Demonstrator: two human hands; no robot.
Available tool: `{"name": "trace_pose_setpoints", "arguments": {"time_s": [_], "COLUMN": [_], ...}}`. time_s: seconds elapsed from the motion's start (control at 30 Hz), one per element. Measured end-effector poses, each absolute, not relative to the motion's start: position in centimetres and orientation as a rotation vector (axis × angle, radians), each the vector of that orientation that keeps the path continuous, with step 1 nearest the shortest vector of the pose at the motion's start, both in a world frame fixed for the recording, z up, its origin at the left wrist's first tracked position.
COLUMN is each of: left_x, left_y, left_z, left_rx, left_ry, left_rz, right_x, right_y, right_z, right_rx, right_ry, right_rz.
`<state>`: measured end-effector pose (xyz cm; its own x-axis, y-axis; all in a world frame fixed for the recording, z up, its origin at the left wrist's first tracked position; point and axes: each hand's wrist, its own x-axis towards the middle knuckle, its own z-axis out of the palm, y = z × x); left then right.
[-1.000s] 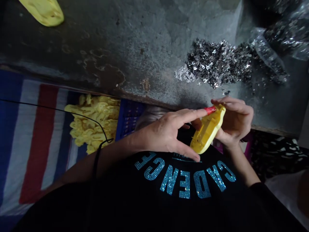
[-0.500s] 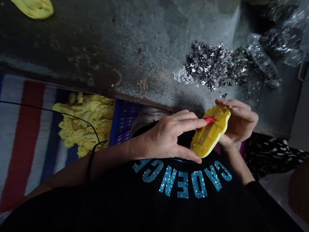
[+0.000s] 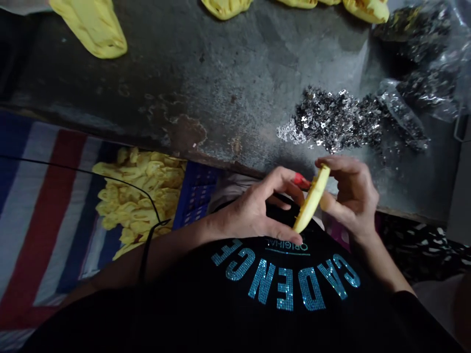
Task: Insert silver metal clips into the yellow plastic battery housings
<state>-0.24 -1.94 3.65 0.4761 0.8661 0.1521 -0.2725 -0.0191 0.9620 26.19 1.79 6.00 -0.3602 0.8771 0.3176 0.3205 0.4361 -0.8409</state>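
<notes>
A yellow plastic shell (image 3: 312,201), with ribs and pegs inside, is held between my two hands, turned nearly edge-on. My left hand (image 3: 253,208) supports its lower end with the thumb, and its bent fingers are by the ribbed inner side. A red wrap (image 3: 301,180) covers the tip of the left index finger. My right hand (image 3: 351,198) grips the shell's upper end, its fingers curled round the smooth back. Just beyond the hands, a heap of small shiny metal clips (image 3: 338,120) lies on the worn grey tabletop (image 3: 221,88).
More yellow shells (image 3: 93,29) lie along the table's far side. Clear plastic bags (image 3: 430,73) of metal clips are at the right. Below the table edge, a blue crate (image 3: 195,191) stands by a pile of yellow shells (image 3: 142,191). A black cord (image 3: 121,181) crosses the left side.
The shell has turned from showing its ribbed inside to nearly edge-on. My left index finger has drawn back from inside it. The view has shifted, showing more shells at the far side.
</notes>
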Motion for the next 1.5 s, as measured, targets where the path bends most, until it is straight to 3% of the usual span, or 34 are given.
{"name": "trace_pose_setpoints", "arguments": {"time_s": [0.2,0.27,0.4,0.47,0.8,1.1,1.3,1.5], "left_x": [-3.2,-3.9,-4.3,-4.0,-3.1,-1.8,-1.8,-1.7], "left_y": [-3.4,-3.8,-3.7,-3.3,-2.9,-3.0,-3.2,-3.1], "left_z": [0.4,-0.2,-0.4,-0.4,-0.7,1.3,1.1,1.3], "left_rx": [1.095,1.061,1.009,0.996,1.054,0.795,0.71,0.733], "left_ry": [0.548,0.522,0.513,0.571,0.682,0.58,0.577,0.574], "left_rz": [0.95,0.994,1.052,1.09,1.148,1.242,1.234,1.229], "right_x": [25.3,25.9,27.7,27.9,29.3,27.4,26.1,27.6], "right_y": [3.4,4.8,8.4,9.8,8.7,9.7,11.5,7.9], "right_z": [6.0,5.6,4.6,4.1,4.6,3.5,3.6,4.1], "right_rx": [-0.994,-1.054,-1.345,-1.402,-1.248,-1.384,-1.321,-1.203], "right_ry": [-1.995,-2.02,-2.134,-2.216,-2.275,-2.334,-2.434,-2.387], "right_rz": [1.375,1.214,0.346,0.162,0.336,0.042,0.141,0.251]}}
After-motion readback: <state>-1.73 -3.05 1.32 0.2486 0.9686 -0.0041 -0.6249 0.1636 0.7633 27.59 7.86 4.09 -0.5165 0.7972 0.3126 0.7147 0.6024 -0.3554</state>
